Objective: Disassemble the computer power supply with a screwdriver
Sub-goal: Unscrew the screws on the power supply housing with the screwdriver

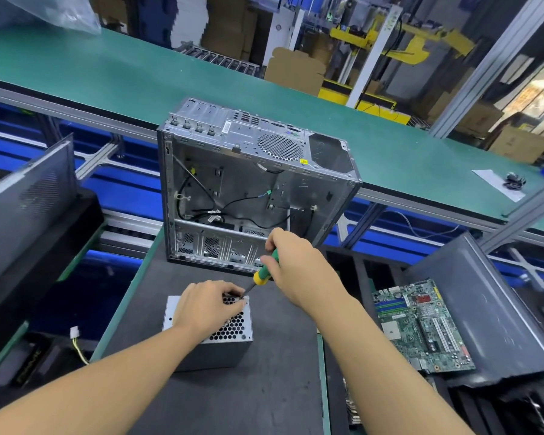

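Note:
A grey metal power supply [230, 332] with a honeycomb vent on top stands on the dark mat in front of me. My left hand [206, 306] lies over its top, fingers curled at the far right corner. My right hand [296, 265] grips a screwdriver [263, 274] with a green and yellow handle. Its shaft slants down to the left and its tip meets the far right corner of the power supply, next to my left fingertips. The screw itself is hidden.
An open, emptied computer case [248, 189] stands just behind the power supply. A green motherboard [421, 324] lies in a dark bin on the right. Dark panels lean at the left [25, 202]. A green conveyor belt [139, 76] runs across the back.

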A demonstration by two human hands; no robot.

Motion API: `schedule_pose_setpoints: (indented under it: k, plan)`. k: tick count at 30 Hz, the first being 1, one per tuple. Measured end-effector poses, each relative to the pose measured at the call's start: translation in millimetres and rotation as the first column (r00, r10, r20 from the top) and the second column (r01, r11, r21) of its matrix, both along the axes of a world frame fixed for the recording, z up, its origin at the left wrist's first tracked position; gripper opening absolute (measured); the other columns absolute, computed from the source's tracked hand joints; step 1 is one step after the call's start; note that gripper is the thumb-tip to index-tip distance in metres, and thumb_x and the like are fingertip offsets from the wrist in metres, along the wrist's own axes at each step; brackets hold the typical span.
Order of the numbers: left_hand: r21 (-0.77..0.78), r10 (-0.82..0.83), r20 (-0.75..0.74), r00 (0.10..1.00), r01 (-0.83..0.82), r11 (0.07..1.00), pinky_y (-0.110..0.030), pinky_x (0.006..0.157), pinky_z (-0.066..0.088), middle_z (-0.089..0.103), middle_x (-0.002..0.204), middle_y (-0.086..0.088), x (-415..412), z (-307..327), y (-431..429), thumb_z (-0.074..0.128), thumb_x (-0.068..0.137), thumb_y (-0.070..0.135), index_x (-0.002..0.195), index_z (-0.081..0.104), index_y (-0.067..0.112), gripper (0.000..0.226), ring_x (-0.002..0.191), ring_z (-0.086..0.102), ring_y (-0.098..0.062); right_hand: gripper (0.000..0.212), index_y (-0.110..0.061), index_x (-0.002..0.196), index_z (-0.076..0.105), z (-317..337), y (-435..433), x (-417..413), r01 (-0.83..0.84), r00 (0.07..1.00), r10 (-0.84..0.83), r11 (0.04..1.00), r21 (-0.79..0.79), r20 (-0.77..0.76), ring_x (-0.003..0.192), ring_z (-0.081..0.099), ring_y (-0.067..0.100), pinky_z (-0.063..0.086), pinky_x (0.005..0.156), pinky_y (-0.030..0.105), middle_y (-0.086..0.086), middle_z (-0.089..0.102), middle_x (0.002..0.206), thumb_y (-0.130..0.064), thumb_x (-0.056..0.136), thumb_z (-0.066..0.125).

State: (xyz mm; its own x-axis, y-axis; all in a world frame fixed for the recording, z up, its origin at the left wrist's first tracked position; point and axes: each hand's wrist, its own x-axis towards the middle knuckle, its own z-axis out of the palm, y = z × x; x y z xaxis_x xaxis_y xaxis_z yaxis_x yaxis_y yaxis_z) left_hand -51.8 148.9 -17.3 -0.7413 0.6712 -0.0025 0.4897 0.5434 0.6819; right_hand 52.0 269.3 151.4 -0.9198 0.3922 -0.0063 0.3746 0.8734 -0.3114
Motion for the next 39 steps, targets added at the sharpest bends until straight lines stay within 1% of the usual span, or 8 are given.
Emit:
schedule_pose_setpoints:
  k: [8,16,19,21,27,32,37,39]
  plan:
    - [0.019,0.033,-0.019,0.999,-0.032,0.999,-0.02,0.077,0.043,0.061,0.071,0.032,2,-1,-1,0.065,0.079,0.057,0.092,0.073,0.044,0.02,0.084,0.064,0.001,0.017,-0.012,0.099,0.044,3,-14,-20,-0.091,0.988,0.058,0.968,0.235,0.145,0.074,0.053,0.029,0.032,0.05,0.032,0.004,0.057,0.092,-0.028,0.098,0.05]
    - [-0.182,-0.132,-0.133,0.982,0.106,0.977,-0.029,0.092,0.033,0.061,0.112,0.025,6,-2,-1,0.044,0.077,0.067,0.117,0.06,0.041,0.051,0.106,0.055,-0.002,0.019,-0.01,0.111,0.044,11,-18,-31,-0.219,0.953,0.181,0.966,0.137,0.244,0.096,0.045,0.029,0.038,0.076,0.037,0.006,0.041,0.108,-0.013,0.093,0.049]
    - [-0.355,-0.183,-0.205,0.961,0.101,0.929,-0.034,0.094,0.031,0.055,0.117,0.022,15,-4,3,0.028,0.071,0.084,0.124,0.053,0.038,0.075,0.11,0.051,-0.006,0.032,-0.015,0.099,0.034,11,-22,-32,-0.118,0.979,0.062,0.95,0.288,0.196,0.063,0.043,0.028,0.031,0.053,0.036,0.001,0.041,0.077,-0.046,0.103,0.032]
    - [-0.407,-0.17,-0.237,0.956,0.061,0.911,-0.037,0.093,0.029,0.056,0.119,0.019,18,-6,5,0.018,0.072,0.087,0.126,0.053,0.036,0.083,0.112,0.05,-0.008,0.028,-0.016,0.097,0.028,11,-21,-34,-0.134,0.983,0.081,0.931,0.341,0.166,0.052,0.036,0.025,0.029,0.048,0.036,0.002,0.043,0.07,-0.043,0.106,0.027]
    - [-0.442,-0.177,-0.307,0.935,0.025,0.897,-0.041,0.087,0.029,0.063,0.113,0.012,18,-10,8,0.008,0.074,0.086,0.121,0.061,0.029,0.09,0.108,0.052,-0.016,0.026,-0.019,0.115,0.041,28,-6,-33,-0.089,0.953,0.134,0.981,-0.173,0.271,0.1,0.042,0.022,0.044,0.078,0.039,0.002,0.053,0.107,-0.016,0.09,0.046]
    - [-0.436,-0.182,-0.306,0.935,0.032,0.899,-0.04,0.091,0.031,0.063,0.115,0.011,17,-12,7,0.009,0.075,0.084,0.123,0.06,0.027,0.09,0.111,0.053,-0.016,0.026,-0.016,0.101,0.03,20,-14,-30,-0.099,0.959,0.043,0.977,0.187,0.278,0.064,0.049,0.028,0.038,0.057,0.038,0.003,0.046,0.076,-0.04,0.103,0.036]
    - [-0.433,-0.186,-0.313,0.931,0.034,0.901,-0.04,0.09,0.031,0.063,0.113,0.011,17,-11,7,0.008,0.075,0.084,0.121,0.061,0.026,0.09,0.11,0.053,-0.016,0.027,-0.019,0.119,0.04,31,-13,-33,-0.164,0.902,0.158,0.986,-0.018,0.403,0.102,0.041,0.024,0.041,0.083,0.04,0.003,0.041,0.117,-0.022,0.093,0.045]
    - [-0.435,-0.19,-0.32,0.928,0.034,0.9,-0.039,0.09,0.031,0.063,0.111,0.011,17,-11,7,0.009,0.075,0.084,0.12,0.061,0.026,0.09,0.108,0.053,-0.016,0.021,-0.018,0.112,0.038,29,-16,-31,-0.108,0.921,0.089,0.994,0.028,0.38,0.096,0.044,0.028,0.038,0.078,0.041,0.003,0.043,0.109,-0.031,0.096,0.038]
